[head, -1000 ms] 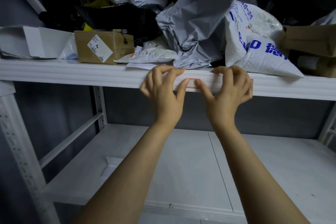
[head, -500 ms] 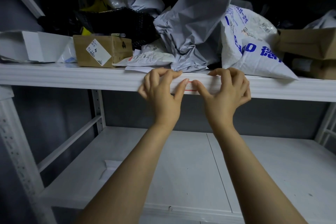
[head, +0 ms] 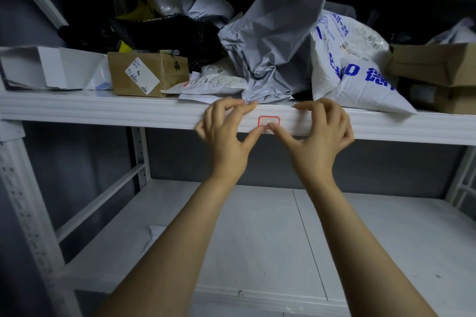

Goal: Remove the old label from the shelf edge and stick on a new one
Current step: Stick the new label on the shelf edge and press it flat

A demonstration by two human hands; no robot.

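**Both thumbs set on the red-bordered label at the shelf edge**

The label (head: 269, 121), a small white tag with a red border and faint handwriting, is seen stuck flat on the front face of the white shelf edge (head: 128, 113).

The left hand (head: 226, 134) is held just left of the label. Its fingers (head: 246, 107) are bent and fanned apart, with the tips laid on the top rim of the shelf edge up and to the left of the label. Its thumb is stretched out to the label's lower left corner. Nothing is gripped by it.

The right hand (head: 319, 136) is held just right of the label in the same clawed pose. Its fingertips (head: 302, 106) are rested on the top rim up and to the right of the label. Its thumb is pressed on the label's lower part, so that the bottom border is hidden. The two thumb tips nearly meet there.

Directly above the label a crumpled grey mailer bag (head: 273, 46) is piled. A white bag with blue print (head: 355, 72) is seen above and to the right of the label, and a brown cardboard box (head: 148, 73) above and to the left. Below the label a bare white lower shelf (head: 257, 239) is visible between the forearms.
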